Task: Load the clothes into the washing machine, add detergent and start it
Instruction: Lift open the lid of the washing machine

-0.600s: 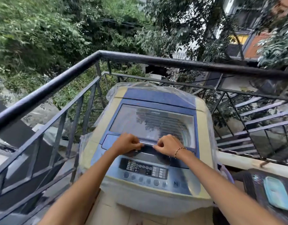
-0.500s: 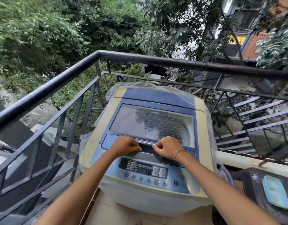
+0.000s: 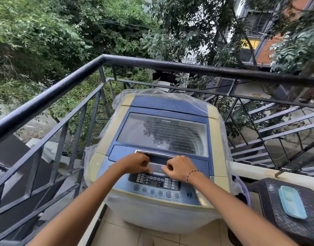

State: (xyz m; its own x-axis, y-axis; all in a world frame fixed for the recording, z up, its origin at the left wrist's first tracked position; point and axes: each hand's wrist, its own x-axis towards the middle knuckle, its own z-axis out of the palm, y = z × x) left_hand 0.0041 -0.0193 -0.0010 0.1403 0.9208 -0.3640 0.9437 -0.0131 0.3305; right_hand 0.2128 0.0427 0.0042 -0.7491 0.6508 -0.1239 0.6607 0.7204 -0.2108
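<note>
A blue and cream top-load washing machine (image 3: pixel 213 157) stands in the balcony corner, wrapped in clear plastic. Its lid (image 3: pixel 163 132) has a glass window through which the drum shows. My left hand (image 3: pixel 135 164) and my right hand (image 3: pixel 179 168) sit side by side at the lid's front edge. The fingers of both curl round the silver lid handle (image 3: pixel 157 166). Just in front of them lies the control panel (image 3: pixel 156 181) with its row of buttons. No clothes or detergent are in sight.
A black metal railing (image 3: pixel 152 63) closes in the machine on the left and behind. A purple tub (image 3: pixel 245 190) sits right of the machine, mostly hidden. Further right, a dark table (image 3: pixel 269 206) carries a light blue tray (image 3: pixel 292 201). Tiled floor lies in front.
Both hands have drawn a little toward me with the handle, and the dark recess behind it now shows more.
</note>
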